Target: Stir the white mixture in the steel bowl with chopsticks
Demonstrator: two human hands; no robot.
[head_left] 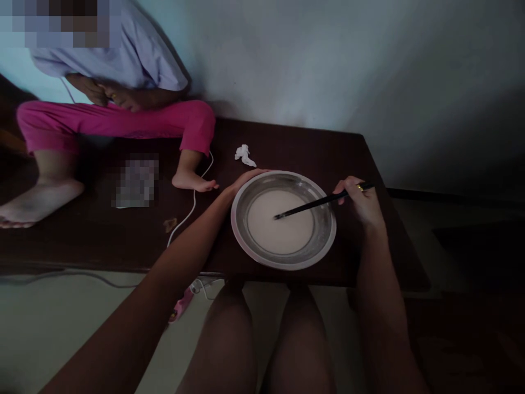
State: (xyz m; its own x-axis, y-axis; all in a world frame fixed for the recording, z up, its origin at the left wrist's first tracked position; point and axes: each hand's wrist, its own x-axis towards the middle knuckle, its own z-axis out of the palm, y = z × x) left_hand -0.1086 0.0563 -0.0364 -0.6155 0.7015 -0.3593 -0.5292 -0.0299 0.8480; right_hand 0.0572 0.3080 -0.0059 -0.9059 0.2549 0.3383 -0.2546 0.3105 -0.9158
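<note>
A wide metal bowl (324, 241) stands on the dark wooden bench and holds a milky white liquid (283, 230). My left hand (249, 176) is closed along the bowl's far left rim, with its fingers partly hidden by the bowl. Over the right side, my right hand (356, 196) grips dark chopsticks (311, 204); they lie so close together that I cannot count them. They slant down to the left across the rim, and their tips touch the liquid near the middle of the bowl. A ring shows on that hand.
Another person in pink trousers (135, 121) sits on the bench (328, 145) at the left, hands together in the lap. A crumpled white tissue (245, 155) lies behind the bowl. A white cable (188, 216) runs over the bench edge, near a blurred-out flat item (137, 183).
</note>
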